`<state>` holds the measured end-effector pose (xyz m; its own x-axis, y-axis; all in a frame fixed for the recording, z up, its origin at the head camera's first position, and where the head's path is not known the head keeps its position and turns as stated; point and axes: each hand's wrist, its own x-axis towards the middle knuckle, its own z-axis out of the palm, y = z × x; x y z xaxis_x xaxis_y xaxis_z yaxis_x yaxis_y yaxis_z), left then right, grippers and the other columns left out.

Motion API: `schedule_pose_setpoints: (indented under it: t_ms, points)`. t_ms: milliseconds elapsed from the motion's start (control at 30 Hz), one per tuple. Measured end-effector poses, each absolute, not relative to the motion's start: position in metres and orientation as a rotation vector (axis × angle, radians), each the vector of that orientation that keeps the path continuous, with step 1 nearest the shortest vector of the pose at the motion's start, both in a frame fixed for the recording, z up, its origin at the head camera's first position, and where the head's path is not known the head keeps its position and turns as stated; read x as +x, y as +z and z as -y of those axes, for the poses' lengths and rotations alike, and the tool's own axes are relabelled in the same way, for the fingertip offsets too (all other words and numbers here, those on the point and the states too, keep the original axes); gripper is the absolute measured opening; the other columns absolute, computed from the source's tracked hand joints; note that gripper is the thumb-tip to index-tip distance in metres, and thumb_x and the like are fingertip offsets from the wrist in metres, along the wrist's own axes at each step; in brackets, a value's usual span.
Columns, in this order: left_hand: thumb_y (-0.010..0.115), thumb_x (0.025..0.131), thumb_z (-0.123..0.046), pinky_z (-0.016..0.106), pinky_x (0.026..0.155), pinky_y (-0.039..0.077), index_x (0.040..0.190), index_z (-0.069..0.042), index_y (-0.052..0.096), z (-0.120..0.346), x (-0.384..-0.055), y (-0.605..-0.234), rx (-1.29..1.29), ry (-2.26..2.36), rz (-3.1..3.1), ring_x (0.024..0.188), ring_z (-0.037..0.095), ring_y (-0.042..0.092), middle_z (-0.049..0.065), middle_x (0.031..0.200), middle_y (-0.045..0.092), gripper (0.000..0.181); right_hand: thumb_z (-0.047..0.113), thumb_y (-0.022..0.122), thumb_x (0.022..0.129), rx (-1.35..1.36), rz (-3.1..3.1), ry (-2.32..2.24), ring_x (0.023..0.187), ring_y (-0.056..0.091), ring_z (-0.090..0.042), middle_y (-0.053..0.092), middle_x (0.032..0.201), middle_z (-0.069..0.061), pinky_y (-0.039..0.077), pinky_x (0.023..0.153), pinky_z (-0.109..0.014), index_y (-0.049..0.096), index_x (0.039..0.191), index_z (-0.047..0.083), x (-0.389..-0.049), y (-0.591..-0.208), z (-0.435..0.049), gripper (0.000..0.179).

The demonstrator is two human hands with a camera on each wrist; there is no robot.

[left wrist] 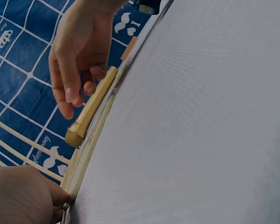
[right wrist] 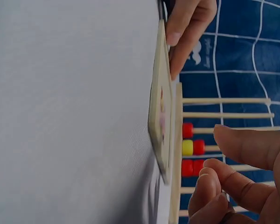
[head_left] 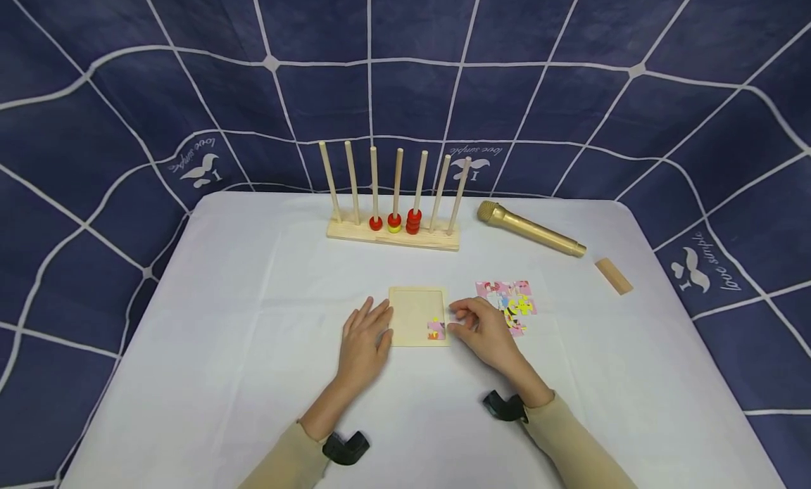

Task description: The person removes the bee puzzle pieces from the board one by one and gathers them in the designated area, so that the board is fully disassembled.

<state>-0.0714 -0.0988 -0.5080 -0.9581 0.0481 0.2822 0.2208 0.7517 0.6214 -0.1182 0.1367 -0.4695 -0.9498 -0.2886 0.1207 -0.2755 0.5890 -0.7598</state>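
Observation:
A shallow wooden puzzle tray [head_left: 415, 306] lies on the white table, with one pink puzzle piece [head_left: 436, 330] in its lower right corner. My left hand [head_left: 364, 345] rests at the tray's left edge, its fingers extended and touching the rim. Just off the right edge is my right hand [head_left: 488, 334], raised above the table in the right wrist view, its fingers loosely bent and nothing between thumb and fingertips. Several loose puzzle pieces [head_left: 522, 305], pink and yellow, lie beyond the right hand, which partly covers them.
Behind the tray stands a wooden peg rack [head_left: 393, 238] with red and yellow beads on three pegs. A gold microphone [head_left: 532, 229] lies at the back right, near a small flat brown wooden block [head_left: 614, 276]. Blue grid-patterned cloth [head_left: 412, 95] surrounds the table.

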Motion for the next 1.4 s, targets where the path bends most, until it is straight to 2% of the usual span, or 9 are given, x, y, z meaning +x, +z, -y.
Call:
schedule_pose_setpoints:
  t_ms: [167, 500, 733, 1133, 1400]
  points:
    - [0.067, 0.088, -0.006, 0.059, 0.114, 0.026, 0.125, 0.001, 0.064, 0.098, -0.072, -0.507, -0.216, -1.005, 2.708, 0.141, 0.037, 0.039, 0.011, 0.139, 0.058, 0.038, 0.005, 0.082, 0.075, -0.578, -2.766, -1.352, 0.067, 0.051, -0.008, 0.062, 0.084, -0.006, 0.041, 0.059, -0.02, 0.07, 0.104, 0.003, -0.122, -0.471, -0.125, 0.031]
    - [0.066, 0.089, -0.007, 0.06, 0.113, 0.026, 0.126, 0.001, 0.063, 0.098, -0.074, -0.508, -0.236, -0.988, 2.704, 0.141, 0.037, 0.039, 0.012, 0.139, 0.058, 0.038, 0.006, 0.084, 0.073, -0.502, -2.74, -1.336, 0.065, 0.049, -0.008, 0.06, 0.084, -0.004, 0.039, 0.057, -0.018, 0.071, 0.104, 0.004, -0.123, -0.476, -0.12, 0.033]
    - [0.067, 0.089, -0.007, 0.059, 0.114, 0.025, 0.125, 0.002, 0.063, 0.098, -0.074, -0.507, -0.229, -0.996, 2.71, 0.141, 0.036, 0.038, 0.011, 0.14, 0.058, 0.038, 0.01, 0.085, 0.072, -0.455, -2.736, -1.196, 0.062, 0.044, -0.006, 0.056, 0.079, -0.002, 0.037, 0.055, -0.019, 0.069, 0.099, 0.005, -0.123, -0.48, -0.119, 0.032]
    - [0.066, 0.089, -0.006, 0.059, 0.115, 0.024, 0.125, 0.001, 0.063, 0.099, -0.074, -0.509, -0.214, -1.016, 2.712, 0.141, 0.036, 0.039, 0.012, 0.14, 0.057, 0.037, 0.01, 0.085, 0.071, -0.411, -2.74, -1.131, 0.064, 0.046, -0.008, 0.054, 0.076, -0.001, 0.038, 0.057, -0.019, 0.066, 0.086, 0.007, -0.123, -0.482, -0.116, 0.025]
    - [0.066, 0.089, -0.005, 0.059, 0.115, 0.023, 0.126, 0.001, 0.063, 0.099, -0.072, -0.511, -0.203, -1.032, 2.723, 0.142, 0.035, 0.038, 0.012, 0.14, 0.057, 0.038, 0.01, 0.085, 0.071, -0.407, -2.755, -1.112, 0.063, 0.045, -0.008, 0.053, 0.076, 0.001, 0.037, 0.055, -0.019, 0.065, 0.087, 0.007, -0.12, -0.483, -0.116, 0.025]
